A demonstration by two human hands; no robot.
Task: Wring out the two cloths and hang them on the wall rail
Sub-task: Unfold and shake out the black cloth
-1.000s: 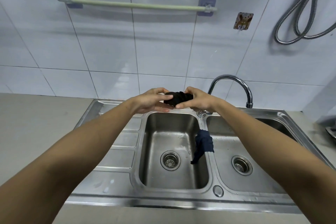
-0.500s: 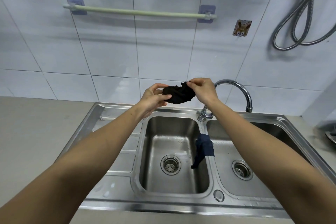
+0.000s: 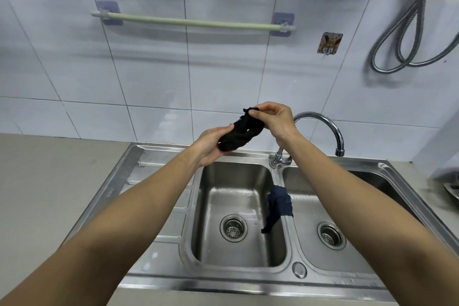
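A crumpled black cloth (image 3: pixel 239 133) is held above the back rim of the steel double sink (image 3: pixel 159 208). My left hand (image 3: pixel 211 144) cups its lower end. My right hand (image 3: pixel 275 120) pinches its upper corner between thumb and fingers. A dark blue cloth (image 3: pixel 279 202) hangs over the divider between the two basins, its tail dangling into the left basin. The pale green wall rail (image 3: pixel 193 22) is bare, mounted on the tiles above and to the left of my hands.
A curved chrome faucet (image 3: pixel 325 126) rises just right of my right hand. A small wall hook (image 3: pixel 329 43) and a looped metal hose (image 3: pixel 409 32) hang at upper right. Grey countertop (image 3: pixel 49 181) lies left of the sink.
Both hands have risen from the sink's rim and moved apart. The tightly twisted black cloth has loosened; my right hand now pinches its corner, higher than the left.
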